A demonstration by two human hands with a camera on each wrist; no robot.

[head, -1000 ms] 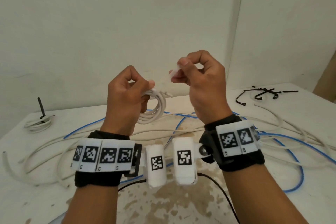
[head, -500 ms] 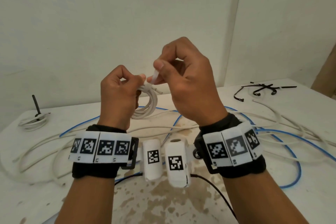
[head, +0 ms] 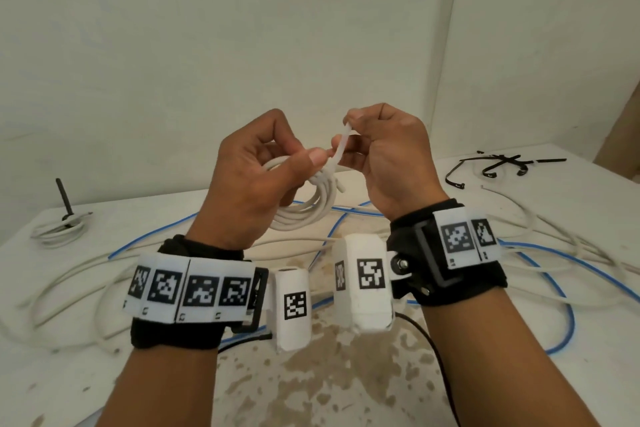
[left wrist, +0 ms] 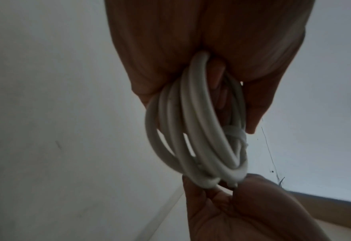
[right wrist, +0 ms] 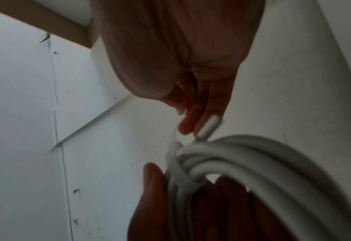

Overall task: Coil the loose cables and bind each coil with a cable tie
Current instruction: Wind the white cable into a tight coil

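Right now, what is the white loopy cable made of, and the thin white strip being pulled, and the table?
White coil: looks like smooth rubbery plastic sheathing, matte, bending in round loops. Cable tie: seems thin, flexible, slightly see-through plastic, pinched by the right hand. Table: hard white painted surface, worn to brown patches, underneath unclear.

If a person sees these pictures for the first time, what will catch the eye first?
First, the two raised hands in the middle: the left hand grips a white cable coil, and the right hand pinches a white cable tie wrapped around it. Behind them, loose white and blue cables sprawl over the stained table.
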